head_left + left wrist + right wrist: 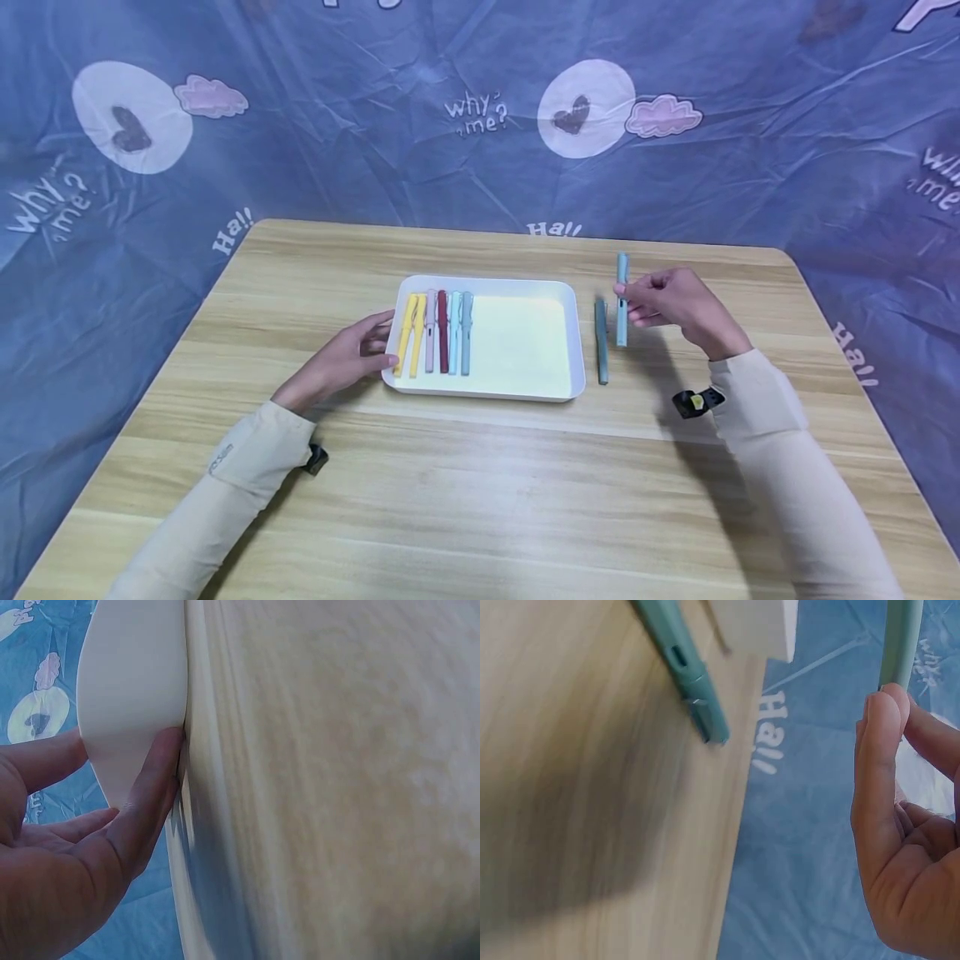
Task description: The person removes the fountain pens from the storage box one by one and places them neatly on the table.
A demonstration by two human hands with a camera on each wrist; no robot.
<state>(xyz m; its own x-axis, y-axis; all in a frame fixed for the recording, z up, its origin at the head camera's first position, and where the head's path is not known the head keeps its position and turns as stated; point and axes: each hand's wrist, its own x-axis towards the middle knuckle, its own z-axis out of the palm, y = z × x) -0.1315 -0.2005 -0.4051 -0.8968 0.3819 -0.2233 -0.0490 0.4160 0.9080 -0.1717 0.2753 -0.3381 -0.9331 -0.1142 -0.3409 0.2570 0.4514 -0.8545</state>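
A white tray (521,343) sits near the middle of the table, with several pens lined up side by side at its left end. They run from two yellow pens (406,335) through a pale lilac one (430,337) and a dark red one (443,337) to light blue ones (454,337). My left hand (345,357) grips the tray's left edge, thumb at the rim. To the right of the tray, my right hand (671,304) pinches a light blue pen (622,327) upright between thumb and fingertips. A dark teal pen (602,346) lies between that hand and the tray.
The wooden table (465,492) carries all of this. Behind it hangs a blue printed cloth (375,125), which also falls past the table's sides. A black strap device (697,402) is worn at the right wrist.
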